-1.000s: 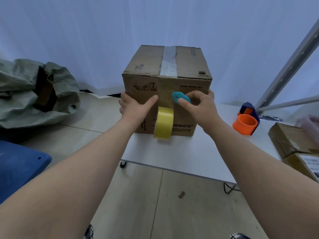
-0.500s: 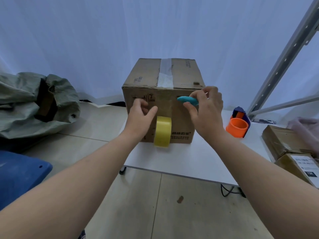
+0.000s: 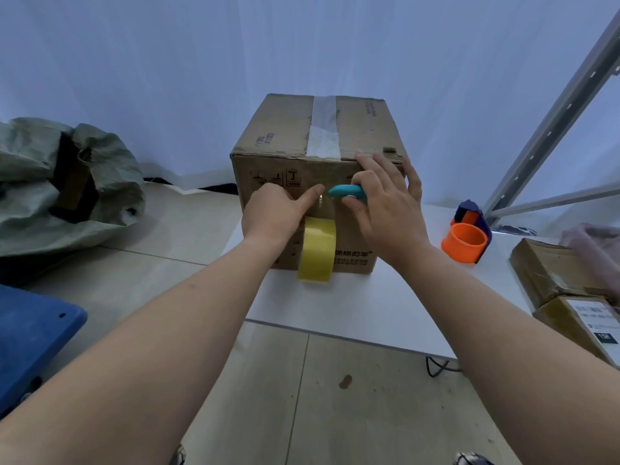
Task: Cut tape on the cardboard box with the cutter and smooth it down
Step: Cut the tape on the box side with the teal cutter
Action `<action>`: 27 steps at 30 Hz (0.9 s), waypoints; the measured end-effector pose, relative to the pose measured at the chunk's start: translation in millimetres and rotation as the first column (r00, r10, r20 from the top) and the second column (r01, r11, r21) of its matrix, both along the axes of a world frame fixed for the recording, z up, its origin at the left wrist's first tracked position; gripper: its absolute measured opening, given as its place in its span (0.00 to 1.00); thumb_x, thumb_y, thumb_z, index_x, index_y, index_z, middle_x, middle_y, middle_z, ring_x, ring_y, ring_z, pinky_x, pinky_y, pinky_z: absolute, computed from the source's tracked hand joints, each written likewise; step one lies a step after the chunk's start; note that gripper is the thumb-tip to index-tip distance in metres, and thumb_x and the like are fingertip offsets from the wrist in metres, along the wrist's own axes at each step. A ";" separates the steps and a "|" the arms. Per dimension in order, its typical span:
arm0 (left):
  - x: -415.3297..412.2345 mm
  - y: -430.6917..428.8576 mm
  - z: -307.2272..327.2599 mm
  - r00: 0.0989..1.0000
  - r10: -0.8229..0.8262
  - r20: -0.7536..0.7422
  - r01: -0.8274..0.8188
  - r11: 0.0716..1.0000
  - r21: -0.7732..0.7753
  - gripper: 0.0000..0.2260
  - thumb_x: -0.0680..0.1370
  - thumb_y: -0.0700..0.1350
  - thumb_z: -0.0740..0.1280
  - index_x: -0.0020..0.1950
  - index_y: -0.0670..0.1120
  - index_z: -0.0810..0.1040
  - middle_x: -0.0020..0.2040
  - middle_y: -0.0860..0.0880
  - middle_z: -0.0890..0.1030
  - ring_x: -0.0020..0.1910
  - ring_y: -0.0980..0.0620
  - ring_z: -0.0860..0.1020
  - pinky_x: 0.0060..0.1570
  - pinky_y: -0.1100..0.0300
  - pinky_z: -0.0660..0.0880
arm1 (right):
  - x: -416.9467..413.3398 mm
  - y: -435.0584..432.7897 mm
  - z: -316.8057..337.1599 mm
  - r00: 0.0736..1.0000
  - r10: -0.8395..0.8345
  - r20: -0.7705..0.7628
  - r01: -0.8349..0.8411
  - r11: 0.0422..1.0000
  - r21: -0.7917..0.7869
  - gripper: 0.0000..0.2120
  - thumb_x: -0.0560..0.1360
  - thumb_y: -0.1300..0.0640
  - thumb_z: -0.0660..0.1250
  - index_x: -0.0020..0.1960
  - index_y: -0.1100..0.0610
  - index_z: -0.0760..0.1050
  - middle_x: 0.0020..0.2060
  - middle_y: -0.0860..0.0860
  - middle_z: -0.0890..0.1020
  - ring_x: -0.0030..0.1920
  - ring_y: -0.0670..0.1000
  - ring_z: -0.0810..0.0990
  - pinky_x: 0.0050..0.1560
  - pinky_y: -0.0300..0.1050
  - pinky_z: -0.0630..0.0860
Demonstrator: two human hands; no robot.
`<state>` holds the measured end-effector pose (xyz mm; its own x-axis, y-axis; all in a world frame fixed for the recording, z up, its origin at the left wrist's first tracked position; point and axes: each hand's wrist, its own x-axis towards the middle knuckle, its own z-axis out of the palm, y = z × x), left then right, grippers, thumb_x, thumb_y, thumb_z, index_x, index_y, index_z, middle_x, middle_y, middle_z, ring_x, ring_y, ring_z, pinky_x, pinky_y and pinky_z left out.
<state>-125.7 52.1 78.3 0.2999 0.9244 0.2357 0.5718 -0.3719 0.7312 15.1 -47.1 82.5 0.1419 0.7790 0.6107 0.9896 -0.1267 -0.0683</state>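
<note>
A brown cardboard box (image 3: 278, 135) stands on the white table (image 3: 369, 307), with a strip of clear tape (image 3: 323, 129) running along its top seam. A yellow tape roll (image 3: 317, 251) hangs against the box's front face. My left hand (image 3: 276, 213) presses flat on the front face just above the roll, its thumb pointing right. My right hand (image 3: 385, 203) grips a teal cutter (image 3: 345, 191), whose tip points left toward my left thumb, close to the front face.
An orange and blue tape dispenser (image 3: 466, 236) sits on the table to the right. Wrapped parcels (image 3: 563, 283) lie at the right edge. A metal rack post (image 3: 553, 105) rises behind them. A grey-green sack (image 3: 67, 182) and a blue seat (image 3: 30, 333) are on the left.
My right hand rose with the cutter toward the box's top front edge, and the cutter turned edge-on. My left hand shifted right to above the yellow roll.
</note>
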 end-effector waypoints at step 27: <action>-7.0 -29.1 4.8 0.928 0.061 0.367 0.225 0.695 -0.683 0.17 0.75 0.48 0.69 0.61 0.43 0.72 0.50 0.43 0.79 0.43 0.46 0.79 0.38 0.54 0.79 | -8.2 1.6 2.5 0.997 -0.068 0.034 0.068 0.998 -0.006 0.11 0.73 0.48 0.67 0.49 0.55 0.78 0.70 0.53 0.69 0.72 0.57 0.62 0.70 0.50 0.42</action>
<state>-132.7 23.0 83.1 0.4161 0.8294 -0.3727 0.2306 0.3003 0.9256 6.9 -45.5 85.0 0.1742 0.7727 0.6104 0.9804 -0.1940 -0.0342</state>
